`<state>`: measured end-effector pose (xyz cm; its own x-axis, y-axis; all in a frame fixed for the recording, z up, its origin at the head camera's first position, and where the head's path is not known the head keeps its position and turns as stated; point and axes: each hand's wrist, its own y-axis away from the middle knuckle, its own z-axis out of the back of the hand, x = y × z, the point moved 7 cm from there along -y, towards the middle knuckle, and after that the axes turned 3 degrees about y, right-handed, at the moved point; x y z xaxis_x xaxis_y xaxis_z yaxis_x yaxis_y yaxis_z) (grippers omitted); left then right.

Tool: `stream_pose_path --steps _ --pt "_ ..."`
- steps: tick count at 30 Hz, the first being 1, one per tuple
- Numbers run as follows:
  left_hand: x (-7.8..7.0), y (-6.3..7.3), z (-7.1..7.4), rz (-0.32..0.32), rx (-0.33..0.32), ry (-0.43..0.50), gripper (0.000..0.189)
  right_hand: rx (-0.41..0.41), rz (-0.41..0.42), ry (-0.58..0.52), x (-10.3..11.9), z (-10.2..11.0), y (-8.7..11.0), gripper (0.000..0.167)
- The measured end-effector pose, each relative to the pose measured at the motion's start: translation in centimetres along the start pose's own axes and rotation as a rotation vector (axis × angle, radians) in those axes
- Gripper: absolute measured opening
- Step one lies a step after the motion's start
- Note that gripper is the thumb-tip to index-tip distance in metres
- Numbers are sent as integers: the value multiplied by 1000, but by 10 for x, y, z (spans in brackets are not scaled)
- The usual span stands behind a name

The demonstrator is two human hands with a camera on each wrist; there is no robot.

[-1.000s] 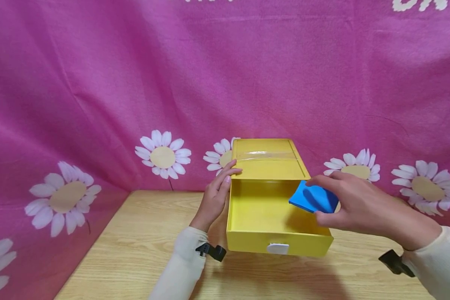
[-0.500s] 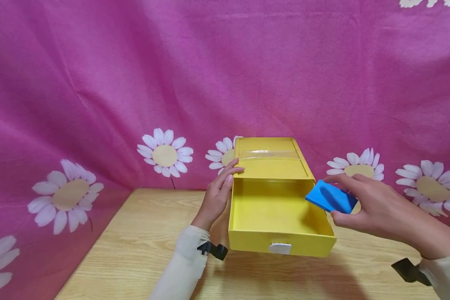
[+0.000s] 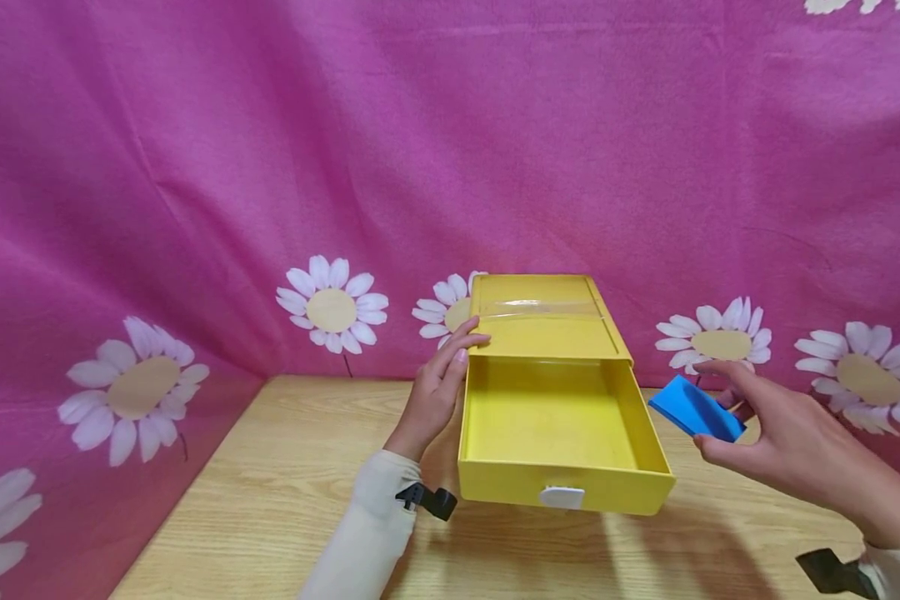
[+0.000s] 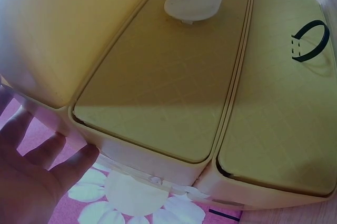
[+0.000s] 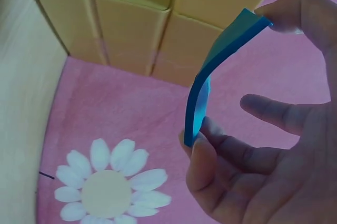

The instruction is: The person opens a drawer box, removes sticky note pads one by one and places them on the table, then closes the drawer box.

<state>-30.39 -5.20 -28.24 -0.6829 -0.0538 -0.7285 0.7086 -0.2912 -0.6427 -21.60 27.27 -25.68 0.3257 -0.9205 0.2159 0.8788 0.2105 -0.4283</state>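
A yellow drawer unit stands with its top drawer pulled out. My left hand lies along the unit's left side, its fingertips over the top edge. In the left wrist view its fingers are spread against the yellow side wall. My right hand is beyond the drawer's right wall and pinches a thin blue pad, which looks like sticky notes. Seen from the right wrist, the pad bows in a curve between thumb and fingers.
Below the pulled-out drawer are a drawer front with a white tab handle and another with a black loop handle. The unit stands on a wooden table. Behind hangs a pink cloth printed with white daisies.
My right hand has carried the blue pad rightward and slightly down, from over the drawer to outside its right wall. My left hand keeps its place on the unit.
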Motion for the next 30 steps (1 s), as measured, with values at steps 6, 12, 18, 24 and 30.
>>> stream_pose_path --steps 6,12,18,24,30 --pt "-1 -1 0 -6 -1 4 33 -61 26 43 -7 -5 6 67" --pt "0 -1 0 -2 -1 11 33 -43 -9 -45 -15 -20 10 68" --pt "1 -1 -1 -2 -1 13 33 -29 -69 -84 -23 -31 16 70" --pt "0 -1 -1 -13 -2 9 33 23 -128 -101 -30 -42 21 70" --pt "0 0 0 -19 -4 -3 33 75 -182 -113 -41 -54 26 68"
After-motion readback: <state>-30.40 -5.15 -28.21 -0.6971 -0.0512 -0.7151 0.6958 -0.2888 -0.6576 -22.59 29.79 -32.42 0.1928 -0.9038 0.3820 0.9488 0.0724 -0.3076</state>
